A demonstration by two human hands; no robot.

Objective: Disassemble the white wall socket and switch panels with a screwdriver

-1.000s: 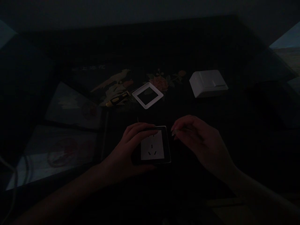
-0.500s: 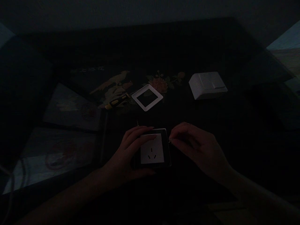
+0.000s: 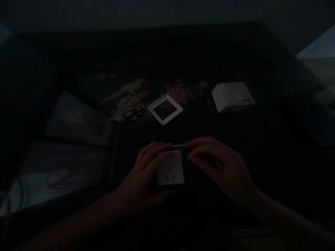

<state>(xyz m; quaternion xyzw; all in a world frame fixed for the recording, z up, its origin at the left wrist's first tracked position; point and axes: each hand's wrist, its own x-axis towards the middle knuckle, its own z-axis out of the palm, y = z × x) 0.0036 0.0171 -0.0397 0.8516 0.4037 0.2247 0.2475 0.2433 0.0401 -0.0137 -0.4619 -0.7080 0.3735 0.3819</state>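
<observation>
Very dim light. Nearest: left hand (image 3: 138,170) clamped on the wall socket (image 3: 171,176), fingers across its far left part, thumb along the near edge. Socket lies face up before the person: square white centre, three slots showing towards the near side, dark border, thin pale outer edge.

Right hand (image 3: 225,160) at the socket's right side, thumb and a finger pinched together on a small bright piece (image 3: 188,158), too dark to identify. A second ago this hand was clear of the socket; now the pinch is over the border and another fingertip reaches the far right corner. Left hold unchanged.

Just beyond the left fingers, a thin upright sliver (image 3: 154,138). Farther: yellow-and-black screwdriver (image 3: 131,114), white frame (image 3: 172,115) with tabletop (image 3: 199,122) visible through its opening. Far right, a white block (image 3: 234,97).
</observation>
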